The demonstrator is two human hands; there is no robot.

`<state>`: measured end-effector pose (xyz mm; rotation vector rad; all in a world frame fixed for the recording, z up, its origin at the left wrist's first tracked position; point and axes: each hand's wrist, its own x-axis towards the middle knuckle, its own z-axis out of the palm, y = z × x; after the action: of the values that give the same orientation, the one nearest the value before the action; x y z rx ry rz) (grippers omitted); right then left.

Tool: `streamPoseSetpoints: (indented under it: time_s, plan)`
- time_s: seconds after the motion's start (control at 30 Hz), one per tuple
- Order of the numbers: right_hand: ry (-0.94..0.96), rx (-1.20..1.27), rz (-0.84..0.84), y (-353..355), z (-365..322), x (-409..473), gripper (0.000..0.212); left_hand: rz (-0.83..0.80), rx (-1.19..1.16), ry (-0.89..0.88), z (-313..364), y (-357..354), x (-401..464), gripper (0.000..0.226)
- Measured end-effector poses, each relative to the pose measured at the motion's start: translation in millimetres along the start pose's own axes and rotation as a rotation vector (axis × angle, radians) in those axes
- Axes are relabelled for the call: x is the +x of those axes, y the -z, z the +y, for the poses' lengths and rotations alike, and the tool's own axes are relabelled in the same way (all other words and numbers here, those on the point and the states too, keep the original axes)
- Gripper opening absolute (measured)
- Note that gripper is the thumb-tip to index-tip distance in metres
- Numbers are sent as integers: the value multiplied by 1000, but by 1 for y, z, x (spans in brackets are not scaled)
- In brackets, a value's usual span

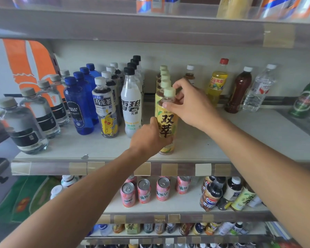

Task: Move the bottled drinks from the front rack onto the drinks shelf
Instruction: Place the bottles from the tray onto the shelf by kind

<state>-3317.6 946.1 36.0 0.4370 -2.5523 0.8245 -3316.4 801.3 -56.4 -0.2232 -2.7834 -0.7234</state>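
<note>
A yellow-labelled tea bottle (166, 122) with a pale green cap stands at the front of the drinks shelf (249, 140), heading a row of like bottles (164, 76). My left hand (149, 138) grips its lower body from the left. My right hand (188, 104) pinches its neck just under the cap from the right. The bottle's base rests on the shelf near the front edge.
Left of it stand rows of white soda bottles (131, 104), oolong tea bottles (105, 108), blue bottles (77, 106) and clear water bottles (23, 126). To the right are a yellow juice bottle (217, 81), a dark tea bottle (238, 90), a water bottle (259, 88) and a green can (304, 99). Cans and bottles fill the lower shelves.
</note>
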Motion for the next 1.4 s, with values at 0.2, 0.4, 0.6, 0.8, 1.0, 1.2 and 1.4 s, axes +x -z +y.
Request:
streamPoseSetpoints:
  time_s: [0.2,0.4,0.6,0.8,1.0,1.2,1.4]
  plan:
    - [-2,-4,-8,1,0,1,52,14,22,-1,1,4,0,55]
    - [16,6,-4,-2,-2,2,52,11,8,10,-2,6,-1,55]
    - [30,-13,-14,-3,-5,2,54,8,-1,4,-5,9,0,57]
    - [29,-29,-22,-2,-6,0,52,8,-29,7,-6,7,-5,58]
    - [46,-67,-28,-1,-7,-8,54,-9,-60,35,-5,7,-9,64]
    - [-9,-77,-58,-3,-11,-26,60,-61,-75,98,-9,0,-15,54]
    - [-30,-77,-14,-7,-11,-26,50,-52,-71,109,-3,1,-20,50]
